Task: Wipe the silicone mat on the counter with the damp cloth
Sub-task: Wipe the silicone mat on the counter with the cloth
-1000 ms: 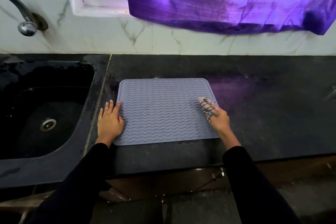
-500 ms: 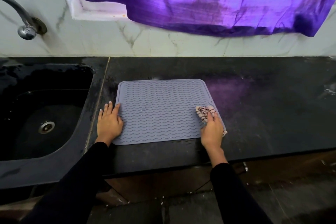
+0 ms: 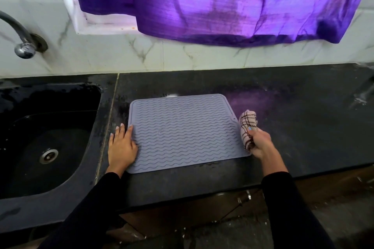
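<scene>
A grey silicone mat [image 3: 185, 131] with wavy ridges lies flat on the black counter [image 3: 293, 117]. My left hand [image 3: 121, 147] rests flat on the mat's left edge with straight fingers. My right hand [image 3: 261, 142] grips a bunched pale checked cloth [image 3: 247, 125] at the mat's right edge, and the cloth sticks up past my fingers. Part of the cloth is hidden inside my fist.
A black sink [image 3: 46, 141] with a metal drain lies left of the mat, under a tap [image 3: 23, 46] on the tiled wall. A purple curtain [image 3: 222, 2] hangs over the back wall. The counter's front edge runs just below the mat.
My right hand has drawn the cloth from on the mat's right part outward to its right edge and turned it upright. My left hand has stayed put.
</scene>
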`<state>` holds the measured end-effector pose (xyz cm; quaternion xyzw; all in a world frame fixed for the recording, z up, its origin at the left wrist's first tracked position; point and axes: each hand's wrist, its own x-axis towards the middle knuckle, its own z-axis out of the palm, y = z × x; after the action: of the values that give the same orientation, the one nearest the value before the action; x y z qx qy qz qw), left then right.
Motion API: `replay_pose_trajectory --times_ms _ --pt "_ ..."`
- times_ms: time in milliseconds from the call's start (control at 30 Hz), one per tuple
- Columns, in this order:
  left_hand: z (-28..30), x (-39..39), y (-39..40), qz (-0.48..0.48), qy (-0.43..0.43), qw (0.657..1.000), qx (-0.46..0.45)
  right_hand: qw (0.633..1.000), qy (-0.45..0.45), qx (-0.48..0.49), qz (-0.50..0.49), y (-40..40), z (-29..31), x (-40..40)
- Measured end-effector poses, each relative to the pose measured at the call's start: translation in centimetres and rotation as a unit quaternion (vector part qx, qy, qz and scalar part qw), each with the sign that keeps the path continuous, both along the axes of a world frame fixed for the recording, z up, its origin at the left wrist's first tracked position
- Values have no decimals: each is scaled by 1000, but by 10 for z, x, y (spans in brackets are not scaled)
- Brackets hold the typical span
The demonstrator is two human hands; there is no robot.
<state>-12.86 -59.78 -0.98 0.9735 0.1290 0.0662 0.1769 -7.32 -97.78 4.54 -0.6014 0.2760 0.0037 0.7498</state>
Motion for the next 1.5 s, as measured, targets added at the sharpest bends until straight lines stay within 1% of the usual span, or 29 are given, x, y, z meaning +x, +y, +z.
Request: replay_pose_trajectory --times_ms 33,67,133,167,233,267,333,400,433,567,633,667,700,733,767,800,833,867,900,933,1000,1033,1133,1200,1233,1300,1400,1433,1500 --pt "0 0 0 1 0 1000 0 999 5 -47 -14 2 4 7" --pt "0 -1 0 3 2 1000 -2 992 9 -126 -23 6 5 13" --pt "0 -1 1 1 1 1000 -5 956 1 -293 -6 24 10 19" --pt "0 -1 2 1 -5 1000 -6 934 -24 -356 30 34 11 21" --pt "-1 0 3 6 -18 1000 -8 877 -88 -455 128 52 5 25" --pt "-1 1 4 8 -23 1000 -11 836 -108 -511 172 60 0 26" --pt "-3 2 3 14 -27 999 -10 748 -98 -615 229 72 -17 29" --pt "-4 2 3 21 -29 999 -9 688 -57 -680 246 82 -25 31" --pt "-3 2 3 21 -29 999 -8 671 -42 -700 242 86 -28 31" --pt "-4 1 2 17 -26 1000 2 633 -24 -736 240 98 -24 37" --pt "-3 2 1 19 -24 1000 3 637 -25 -728 252 97 -16 41" --pt "-3 3 1 19 -25 999 4 628 -27 -730 268 94 -15 46" --pt "-2 3 1 20 -28 999 7 635 -25 -716 290 89 -13 52" --pt "-2 5 2 23 -31 999 13 679 -25 -665 311 84 -10 57" --pt "-1 7 2 30 -38 999 19 736 -31 -591 328 76 -7 65" --pt "1 10 3 41 -50 998 23 819 -33 -471 326 68 1 73" --pt "5 14 3 56 -64 996 19 898 -17 -326 293 63 13 76" --pt "10 19 3 70 -75 995 9 947 15 -232 223 55 20 82" --pt "13 24 4 78 -82 994 -1 971 50 -178 153 50 25 86" --pt "16 30 4 77 -84 993 -5 975 71 -187 101 49 31 86" --pt "20 42 8 62 -70 996 -2 939 50 -332 70 59 34 82" --pt "18 48 9 51 -52 997 3 917 34 -390 81 67 33 78" --pt "10 59 13 29 -8 1000 3 855 -25 -491 167 99 8 65" --pt "4 60 13 28 -7 1000 -8 789 -62 -578 201 111 -12 58" --pt "2 60 13 28 -11 999 -10 763 -75 -612 194 113 -20 57" --pt "1 60 13 32 -20 999 -9 757 -58 -627 176 115 -27 58" --pt "0 60 13 37 -25 999 -10 776 -50 -607 163 115 -28 67" --pt "0 60 13 37 -26 999 -8 767 -53 -616 172 114 -27 69" --pt "-1 59 13 35 -27 999 -5 779 -46 -597 187 112 -22 71"
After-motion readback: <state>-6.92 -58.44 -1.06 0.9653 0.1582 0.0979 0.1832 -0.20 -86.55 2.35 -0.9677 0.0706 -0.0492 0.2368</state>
